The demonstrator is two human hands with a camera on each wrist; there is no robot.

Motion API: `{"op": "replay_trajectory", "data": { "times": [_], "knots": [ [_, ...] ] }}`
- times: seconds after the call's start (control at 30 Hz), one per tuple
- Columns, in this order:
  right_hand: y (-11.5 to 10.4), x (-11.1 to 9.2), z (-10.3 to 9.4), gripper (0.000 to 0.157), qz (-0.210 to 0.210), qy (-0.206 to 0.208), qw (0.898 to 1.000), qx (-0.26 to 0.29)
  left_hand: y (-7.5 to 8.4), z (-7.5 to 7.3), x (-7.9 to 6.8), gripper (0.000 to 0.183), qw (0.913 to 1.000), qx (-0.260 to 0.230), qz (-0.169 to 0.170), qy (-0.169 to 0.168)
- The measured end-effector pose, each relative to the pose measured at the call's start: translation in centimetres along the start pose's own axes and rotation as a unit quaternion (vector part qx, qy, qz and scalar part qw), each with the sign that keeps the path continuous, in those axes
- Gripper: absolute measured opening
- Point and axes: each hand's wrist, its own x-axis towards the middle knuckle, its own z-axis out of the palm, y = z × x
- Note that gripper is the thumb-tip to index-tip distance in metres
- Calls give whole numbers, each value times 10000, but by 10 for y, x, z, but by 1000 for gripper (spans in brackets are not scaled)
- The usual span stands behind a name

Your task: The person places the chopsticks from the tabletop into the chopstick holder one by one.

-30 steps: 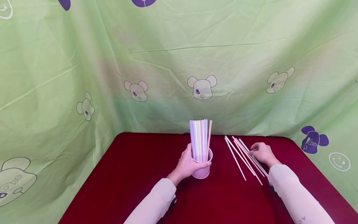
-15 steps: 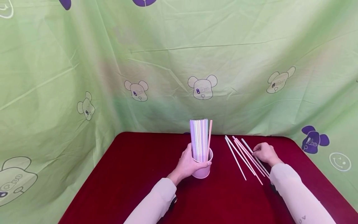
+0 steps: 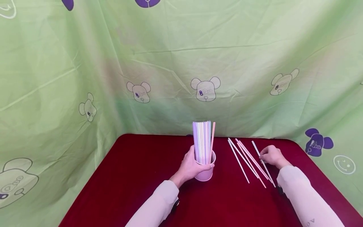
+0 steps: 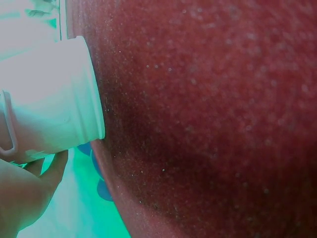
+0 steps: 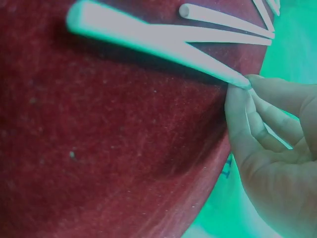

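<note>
In the head view my left hand (image 3: pixel 189 165) grips a pink cup (image 3: pixel 204 176) standing on the table. A tight bundle of pastel drinking straws (image 3: pixel 202 142) rises from the cup, and one pink straw (image 3: pixel 212 138) leans apart at its right side. The left wrist view shows the cup (image 4: pixel 54 99) sideways, with fingers against it. My right hand (image 3: pixel 273 156) pinches a pale straw (image 3: pixel 256 147) between thumb and fingertips. That straw (image 5: pixel 148 42) slants across the right wrist view, with another pale straw beside it.
Several loose straws (image 3: pixel 239 161), pale and pink, lie fanned out between the cup and my right hand. Dark red cloth covers the table (image 3: pixel 158 157). Behind its back edge hangs a green curtain (image 3: pixel 170 110) printed with bear heads.
My right hand has shifted slightly to the right, drawing the pale straw away from the other loose straws. My left hand and the cup have stayed in place.
</note>
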Motion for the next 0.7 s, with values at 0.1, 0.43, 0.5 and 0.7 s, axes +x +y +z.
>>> {"op": "replay_trajectory", "data": {
  "times": [0.1, 0.43, 0.5, 0.7],
  "knots": [
    [3, -3, 0, 13, 101, 12, 9996, 275, 0, 0, 0, 94, 10000, -17, 26, -3],
    [-5, -3, -11, 24, 192, 423, 9957, 799, -1, 0, -1, 93, 10000, -63, 23, -5],
    [-12, -3, -15, 26, 132, 614, 9940, 893, 0, 0, -1, 93, 10000, -57, 32, 0],
    [-38, -1, -21, 29, -290, 1058, 9863, 1229, 2, -1, -1, 93, 10000, -25, 16, 4]
  ]
}}
